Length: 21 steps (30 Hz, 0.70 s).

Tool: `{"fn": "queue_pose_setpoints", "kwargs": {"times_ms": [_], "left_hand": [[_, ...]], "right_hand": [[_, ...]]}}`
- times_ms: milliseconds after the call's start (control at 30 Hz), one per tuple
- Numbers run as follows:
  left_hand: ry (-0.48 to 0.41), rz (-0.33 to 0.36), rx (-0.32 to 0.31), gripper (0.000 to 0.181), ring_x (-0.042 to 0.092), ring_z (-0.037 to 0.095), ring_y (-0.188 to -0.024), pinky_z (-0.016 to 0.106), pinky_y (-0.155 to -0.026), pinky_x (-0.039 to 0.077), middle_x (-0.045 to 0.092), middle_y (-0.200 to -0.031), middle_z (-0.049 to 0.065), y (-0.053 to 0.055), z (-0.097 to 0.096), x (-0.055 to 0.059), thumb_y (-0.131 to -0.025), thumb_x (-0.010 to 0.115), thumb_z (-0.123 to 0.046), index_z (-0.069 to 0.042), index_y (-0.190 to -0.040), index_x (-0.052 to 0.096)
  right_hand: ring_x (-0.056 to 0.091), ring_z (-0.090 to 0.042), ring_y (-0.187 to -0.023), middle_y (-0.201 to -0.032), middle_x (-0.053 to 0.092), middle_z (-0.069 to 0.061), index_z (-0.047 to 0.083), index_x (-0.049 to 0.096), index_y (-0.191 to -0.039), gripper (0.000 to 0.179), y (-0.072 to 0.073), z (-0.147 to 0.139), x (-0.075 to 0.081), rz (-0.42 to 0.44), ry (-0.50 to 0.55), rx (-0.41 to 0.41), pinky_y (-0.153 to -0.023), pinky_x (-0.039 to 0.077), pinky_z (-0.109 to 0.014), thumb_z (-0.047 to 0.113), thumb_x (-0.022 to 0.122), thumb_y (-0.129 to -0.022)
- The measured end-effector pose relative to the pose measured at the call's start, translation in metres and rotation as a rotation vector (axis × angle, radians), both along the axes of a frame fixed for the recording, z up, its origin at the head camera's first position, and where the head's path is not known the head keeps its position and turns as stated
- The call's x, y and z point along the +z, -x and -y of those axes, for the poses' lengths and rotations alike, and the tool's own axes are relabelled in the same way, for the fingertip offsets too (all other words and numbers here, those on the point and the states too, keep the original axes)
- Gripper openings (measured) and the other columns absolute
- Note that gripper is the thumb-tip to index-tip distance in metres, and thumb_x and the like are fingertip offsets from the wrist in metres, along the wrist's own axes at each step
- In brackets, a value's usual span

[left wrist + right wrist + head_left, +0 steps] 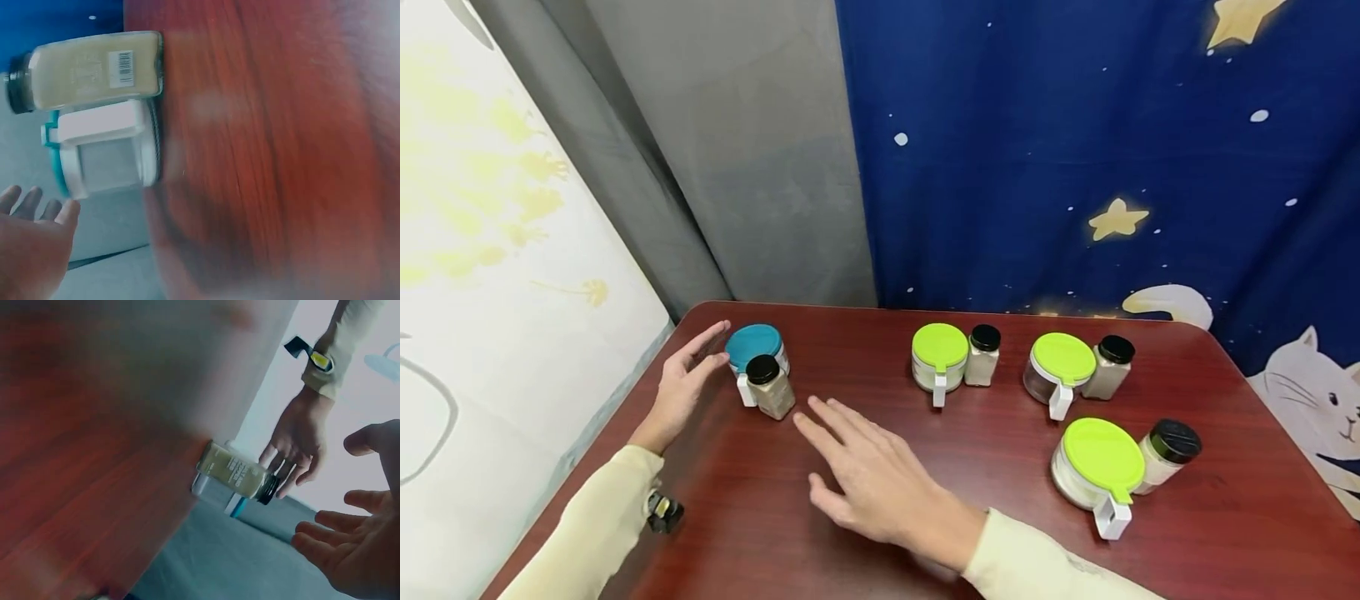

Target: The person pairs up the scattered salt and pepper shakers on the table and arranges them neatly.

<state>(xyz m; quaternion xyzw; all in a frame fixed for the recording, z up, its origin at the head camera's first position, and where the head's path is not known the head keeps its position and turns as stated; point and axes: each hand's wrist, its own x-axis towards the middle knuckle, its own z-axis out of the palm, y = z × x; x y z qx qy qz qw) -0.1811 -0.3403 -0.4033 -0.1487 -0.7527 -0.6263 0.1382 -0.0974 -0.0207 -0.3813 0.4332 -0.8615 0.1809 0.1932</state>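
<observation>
A round seasoning jar with a blue lid [754, 343] stands at the table's far left, its white handle toward the near side. Right in front of it is a square spice bottle [773, 395] with a black cap and pale contents. My left hand [676, 390] is just left of the jar, fingers extended, fingertips close by the lid. To the right of the bottle hovers my right hand [876, 483], palm down with fingers spread and nothing held. The left wrist view shows the bottle [94, 70] side by side with the jar [109, 164].
Toward the back stand two green-lidded jars [940, 346] [1063, 358], each beside a black-capped bottle [982, 357] [1108, 369]. Nearer on the right, a larger green-lidded jar [1103, 454] has a round shaker [1168, 454] next to it. Curtains [760, 150] hang behind the reddish table [850, 333].
</observation>
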Motion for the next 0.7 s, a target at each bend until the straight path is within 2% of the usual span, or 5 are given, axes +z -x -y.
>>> {"fn": "queue_pose_setpoints", "kwargs": {"times_ms": [167,300,367,567,700], "left_hand": [[0.094,0.052,0.061,0.051,0.043,0.019,-0.135,0.014,-0.096,0.039,0.044,-0.154,0.007,0.021,-0.003,-0.007,-0.106,0.053,-0.009,0.0,-0.154,0.041],[0.227,0.084,0.081,0.051,0.033,0.025,-0.143,0.013,-0.097,0.034,0.031,-0.162,0.013,0.024,0.0,-0.016,-0.106,0.053,-0.012,-0.002,-0.154,0.042],[0.277,0.099,0.068,0.048,0.02,0.032,-0.15,0.012,-0.1,0.03,0.026,-0.164,0.013,0.024,0.002,-0.02,-0.106,0.052,-0.011,0.0,-0.152,0.044],[0.389,0.148,0.053,0.046,0.016,0.038,-0.15,0.013,-0.097,0.031,0.02,-0.166,0.013,0.019,0.007,-0.022,-0.107,0.053,-0.015,-0.004,-0.151,0.048],[0.415,0.149,0.025,0.048,0.022,0.039,-0.148,0.012,-0.095,0.032,0.024,-0.164,0.014,0.019,0.007,-0.022,-0.105,0.055,-0.015,-0.008,-0.152,0.048]], "right_hand": [[0.044,-0.025,-0.14,-0.16,0.037,-0.007,0.023,0.044,-0.156,0.061,0.031,0.043,0.003,0.15,-0.028,-0.09,-0.095,0.052,-0.04,0.035,0.061,-0.099],[0.048,-0.021,-0.134,-0.159,0.036,-0.007,0.03,0.039,-0.158,0.064,0.051,0.076,-0.006,0.294,0.055,-0.105,-0.083,0.057,-0.039,0.033,0.064,-0.099],[0.05,-0.019,-0.131,-0.157,0.038,-0.006,0.03,0.041,-0.157,0.063,0.056,0.088,-0.013,0.337,0.079,-0.103,-0.08,0.057,-0.036,0.035,0.066,-0.099],[0.057,-0.018,-0.118,-0.146,0.046,-0.006,0.025,0.056,-0.138,0.048,0.068,0.101,-0.032,0.278,0.127,-0.101,-0.073,0.057,-0.027,0.037,0.074,-0.095],[0.057,-0.014,-0.106,-0.133,0.05,-0.003,0.019,0.052,-0.124,0.041,0.081,0.098,-0.039,0.254,0.203,-0.079,-0.072,0.053,-0.021,0.031,0.076,-0.094]]}}
